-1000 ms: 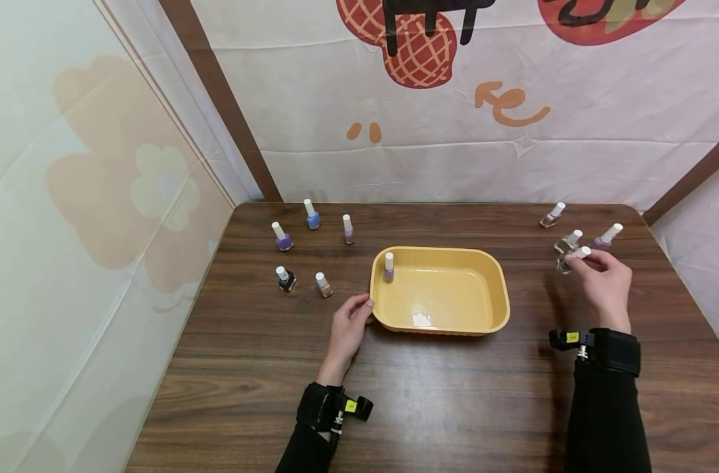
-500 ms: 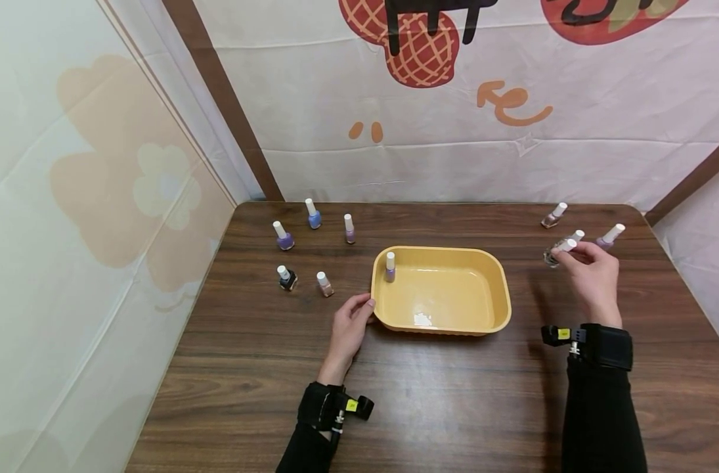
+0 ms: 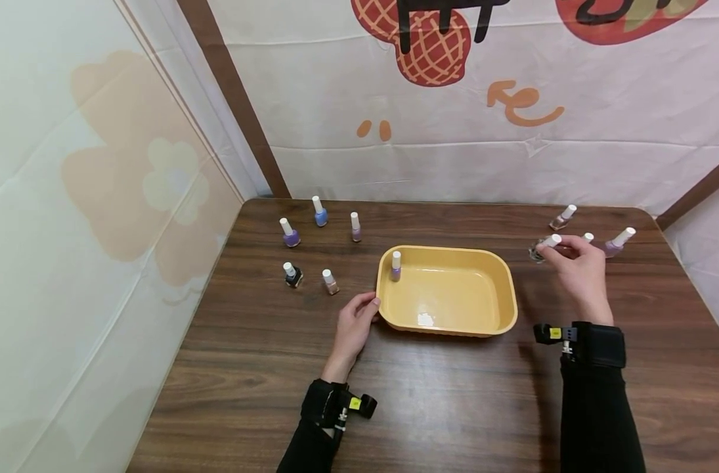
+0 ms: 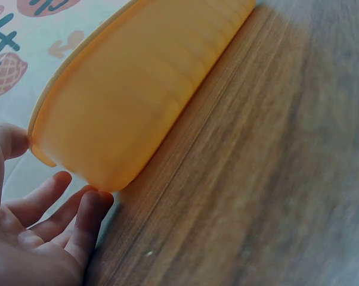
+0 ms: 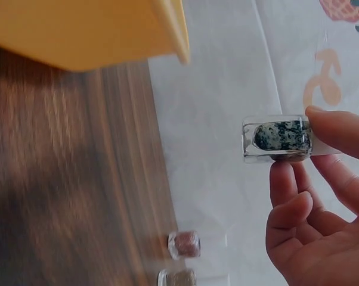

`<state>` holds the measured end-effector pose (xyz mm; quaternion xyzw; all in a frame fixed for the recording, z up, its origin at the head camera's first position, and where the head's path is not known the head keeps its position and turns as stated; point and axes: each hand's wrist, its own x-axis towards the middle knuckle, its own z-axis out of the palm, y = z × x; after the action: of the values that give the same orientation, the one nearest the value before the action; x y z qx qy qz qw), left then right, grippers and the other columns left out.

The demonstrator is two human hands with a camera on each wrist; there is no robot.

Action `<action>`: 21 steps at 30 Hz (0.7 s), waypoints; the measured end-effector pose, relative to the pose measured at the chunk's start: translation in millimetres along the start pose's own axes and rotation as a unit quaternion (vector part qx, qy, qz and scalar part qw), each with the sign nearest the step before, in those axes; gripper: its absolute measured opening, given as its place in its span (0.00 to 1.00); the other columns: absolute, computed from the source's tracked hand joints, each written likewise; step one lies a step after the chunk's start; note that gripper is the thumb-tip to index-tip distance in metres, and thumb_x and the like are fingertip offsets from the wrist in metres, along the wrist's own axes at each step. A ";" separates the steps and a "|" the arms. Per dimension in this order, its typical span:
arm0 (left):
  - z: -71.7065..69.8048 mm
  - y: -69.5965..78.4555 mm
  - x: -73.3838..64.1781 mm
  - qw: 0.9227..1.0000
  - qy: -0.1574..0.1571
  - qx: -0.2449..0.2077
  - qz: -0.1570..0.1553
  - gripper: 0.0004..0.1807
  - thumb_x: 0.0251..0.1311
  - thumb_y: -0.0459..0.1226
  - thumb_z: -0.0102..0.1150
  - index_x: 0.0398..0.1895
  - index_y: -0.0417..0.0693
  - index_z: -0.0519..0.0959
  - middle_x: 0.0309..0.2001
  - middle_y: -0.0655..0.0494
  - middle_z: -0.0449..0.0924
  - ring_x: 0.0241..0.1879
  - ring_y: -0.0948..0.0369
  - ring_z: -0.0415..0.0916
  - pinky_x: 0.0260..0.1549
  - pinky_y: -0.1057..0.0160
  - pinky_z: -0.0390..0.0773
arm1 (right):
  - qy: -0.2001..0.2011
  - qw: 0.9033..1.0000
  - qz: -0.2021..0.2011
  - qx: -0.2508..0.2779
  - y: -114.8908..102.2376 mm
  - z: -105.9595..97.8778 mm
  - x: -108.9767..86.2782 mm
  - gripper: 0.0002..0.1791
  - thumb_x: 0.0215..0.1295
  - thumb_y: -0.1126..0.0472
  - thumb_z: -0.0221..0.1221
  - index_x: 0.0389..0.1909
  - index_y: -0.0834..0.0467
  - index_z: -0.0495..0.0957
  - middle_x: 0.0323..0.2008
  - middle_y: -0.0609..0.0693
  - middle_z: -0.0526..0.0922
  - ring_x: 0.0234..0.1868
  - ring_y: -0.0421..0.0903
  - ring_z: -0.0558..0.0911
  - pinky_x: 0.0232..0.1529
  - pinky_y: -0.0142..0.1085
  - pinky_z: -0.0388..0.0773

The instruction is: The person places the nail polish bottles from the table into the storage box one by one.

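My right hand point(image 3: 579, 272) pinches a small nail polish bottle point(image 5: 281, 140) by its white cap, above the table's right side. The bottle is clear glass with dark green-black speckles, tilted in the head view and lying sideways in the right wrist view. My left hand point(image 3: 353, 326) holds the left front corner of a yellow plastic tray point(image 3: 454, 330). In the left wrist view the thumb touches the tray's rim and the fingertips meet its lower wall. A lilac nail polish bottle point(image 3: 396, 269) stands inside the tray at its left end.
Left of the tray stand blue point(image 3: 320, 216), purple point(image 3: 291, 237), lilac point(image 3: 356, 231), black point(image 3: 294, 278) and pinkish point(image 3: 331, 285) polish bottles. At the right are a brownish bottle point(image 3: 559, 221), a lilac one point(image 3: 614, 247) and a partly hidden one point(image 3: 588, 237). Curtains border the table.
My right hand has moved left with the speckled bottle, away from the other right-hand bottles and toward the tray. My left hand stays at the tray's corner. The head view has shifted slightly.
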<state>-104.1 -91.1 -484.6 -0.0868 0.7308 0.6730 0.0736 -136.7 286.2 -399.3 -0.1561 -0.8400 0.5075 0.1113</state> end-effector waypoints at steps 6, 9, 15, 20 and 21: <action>-1.0 1.7 -0.2 1.000 -0.006 -0.007 0.002 0.20 0.68 0.42 0.54 0.57 0.39 0.76 0.56 0.43 0.77 0.50 0.56 0.79 0.46 0.59 0.81 | -0.024 0.999 -0.028 -0.021 -11.1 10.9 -2.6 0.21 0.62 0.52 0.64 0.47 0.63 0.77 0.30 0.27 0.75 0.34 0.25 0.76 0.34 0.17 0.72; -0.3 1.0 0.1 1.000 -0.009 -0.008 0.006 0.20 0.68 0.41 0.54 0.57 0.38 0.76 0.57 0.42 0.76 0.49 0.57 0.79 0.46 0.59 0.81 | -0.036 0.998 -0.039 -0.032 -15.9 14.0 -4.4 0.23 0.62 0.51 0.63 0.49 0.64 0.77 0.30 0.27 0.76 0.34 0.26 0.76 0.34 0.18 0.72; 0.7 1.0 -1.8 1.000 -0.008 -0.006 0.002 0.19 0.67 0.43 0.55 0.56 0.41 0.77 0.57 0.44 0.77 0.50 0.58 0.79 0.46 0.61 0.81 | -0.068 0.994 -0.064 -0.055 -24.1 20.5 -7.3 0.22 0.63 0.47 0.62 0.48 0.60 0.79 0.31 0.29 0.77 0.35 0.27 0.76 0.34 0.20 0.72; -0.1 0.9 -1.5 1.000 -0.003 0.000 0.008 0.19 0.67 0.43 0.54 0.55 0.41 0.77 0.56 0.45 0.77 0.50 0.58 0.79 0.46 0.62 0.81 | -0.092 0.990 -0.084 -0.062 -34.0 29.8 -9.7 0.20 0.63 0.47 0.62 0.46 0.58 0.79 0.33 0.35 0.79 0.35 0.30 0.77 0.33 0.23 0.72; -0.4 1.2 -1.3 1.000 -0.002 0.001 0.009 0.19 0.67 0.43 0.54 0.55 0.41 0.77 0.56 0.45 0.77 0.50 0.58 0.79 0.46 0.61 0.81 | -0.099 0.990 -0.084 -0.058 -36.5 32.1 -10.2 0.20 0.63 0.47 0.62 0.46 0.58 0.79 0.34 0.38 0.79 0.35 0.31 0.77 0.34 0.24 0.72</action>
<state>-103.1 -91.4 -483.1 -0.0786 0.7321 0.6732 0.0688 -143.8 240.2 -382.0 -0.0403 -0.8852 0.4595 0.0604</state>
